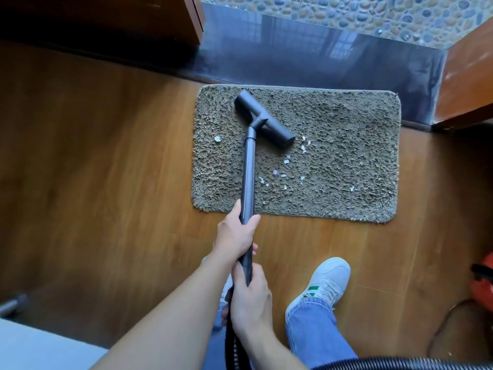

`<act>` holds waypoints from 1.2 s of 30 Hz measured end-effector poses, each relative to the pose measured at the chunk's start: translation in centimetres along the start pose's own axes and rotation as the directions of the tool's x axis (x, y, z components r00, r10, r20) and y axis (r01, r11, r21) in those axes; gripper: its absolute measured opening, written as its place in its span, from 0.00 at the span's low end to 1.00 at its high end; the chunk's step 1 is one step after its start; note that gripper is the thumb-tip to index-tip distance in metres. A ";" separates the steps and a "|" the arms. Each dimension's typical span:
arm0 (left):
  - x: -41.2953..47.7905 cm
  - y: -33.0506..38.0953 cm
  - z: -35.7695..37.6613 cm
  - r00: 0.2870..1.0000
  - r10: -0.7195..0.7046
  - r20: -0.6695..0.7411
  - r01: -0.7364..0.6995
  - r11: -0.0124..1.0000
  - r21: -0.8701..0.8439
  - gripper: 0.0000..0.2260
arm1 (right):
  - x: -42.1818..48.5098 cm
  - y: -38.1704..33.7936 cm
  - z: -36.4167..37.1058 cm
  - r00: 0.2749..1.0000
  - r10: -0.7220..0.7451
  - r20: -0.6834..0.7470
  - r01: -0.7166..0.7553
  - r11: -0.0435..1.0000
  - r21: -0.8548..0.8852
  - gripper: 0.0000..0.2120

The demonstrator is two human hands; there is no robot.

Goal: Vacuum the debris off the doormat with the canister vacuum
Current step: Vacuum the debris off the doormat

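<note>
Seen from above, a brown wood-plank floor (93,156) stretches away to the left of both hands. The left hand (234,236), the farther of the two, is wrapped around a long dark grey metal vacuum wand (248,169). The right hand (250,303) sits just behind it, gripping the wand's near end where a black ribbed hose (400,363) joins. Ahead of the hands, the wand's black T-shaped floor nozzle (264,121) rests at an angle on the far left part of a shaggy grey-green rectangular doormat (346,145). One white scrap (217,138) lies on the mat left of the wand. More small white scraps of debris (286,161) are scattered on the mat just right of the wand, between nozzle and hands. Beyond the mat runs a dark polished stone threshold (293,57). Right of the hands are a blue-jeaned leg (312,332) and a white sneaker with green stripes (325,284). Part of a red canister vacuum (484,287) shows at the far right edge.
</note>
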State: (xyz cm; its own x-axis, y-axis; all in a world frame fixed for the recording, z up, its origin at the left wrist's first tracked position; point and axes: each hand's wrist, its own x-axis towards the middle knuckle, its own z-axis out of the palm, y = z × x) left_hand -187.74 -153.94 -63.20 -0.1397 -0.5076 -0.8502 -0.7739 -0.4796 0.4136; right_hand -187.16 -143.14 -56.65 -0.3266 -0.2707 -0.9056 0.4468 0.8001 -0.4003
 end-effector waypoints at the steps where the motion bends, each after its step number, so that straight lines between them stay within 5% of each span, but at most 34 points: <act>1: 0.8 1.0 0.4 1.000 0.004 0.006 -0.004 1.000 0.004 0.30 | 0.4 -1.2 -0.8 1.000 -0.017 0.012 0.016 0.999 0.030 0.15; 8: 2.4 5.1 2.4 0.997 0.078 0.024 -0.078 0.997 -0.010 0.24 | 1.7 -4.8 -4.4 0.999 -0.045 -0.011 0.046 0.999 0.026 0.16; 13: -0.9 1.6 1.4 0.998 0.044 -0.048 -0.051 0.983 -0.174 0.24 | -1.2 -2.4 -4.1 0.997 -0.062 0.054 0.065 0.996 -0.062 0.13; 19: -2.8 -3.6 -2.9 0.994 0.004 -0.108 -0.034 0.961 -0.275 0.10 | -3.0 0.4 -0.4 0.981 -0.106 0.163 0.136 0.973 -0.187 0.07; 26: -4.4 -9.6 -3.7 0.995 -0.068 -0.068 0.042 0.944 -0.327 0.11 | -5.6 4.0 2.4 0.989 0.014 0.147 0.021 0.972 -0.234 0.11; 31: -7.6 -12.6 -4.0 0.997 -0.066 -0.045 0.048 0.946 -0.319 0.03 | -7.5 7.5 3.9 0.996 0.080 0.042 -0.063 0.947 -0.315 0.35; 36: -7.3 -13.1 -4.5 0.996 -0.060 -0.061 0.042 0.965 -0.259 0.09 | -7.6 8.0 5.0 0.995 0.092 0.028 -0.080 0.953 -0.294 0.30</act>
State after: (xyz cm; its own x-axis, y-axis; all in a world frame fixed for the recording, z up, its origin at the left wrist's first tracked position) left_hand -173.80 -147.18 -60.98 -0.0555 -0.5209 -0.8518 -0.5923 -0.6696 0.4481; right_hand -176.93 -137.37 -53.64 -0.2609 -0.2109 -0.9421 0.2070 0.9409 -0.2679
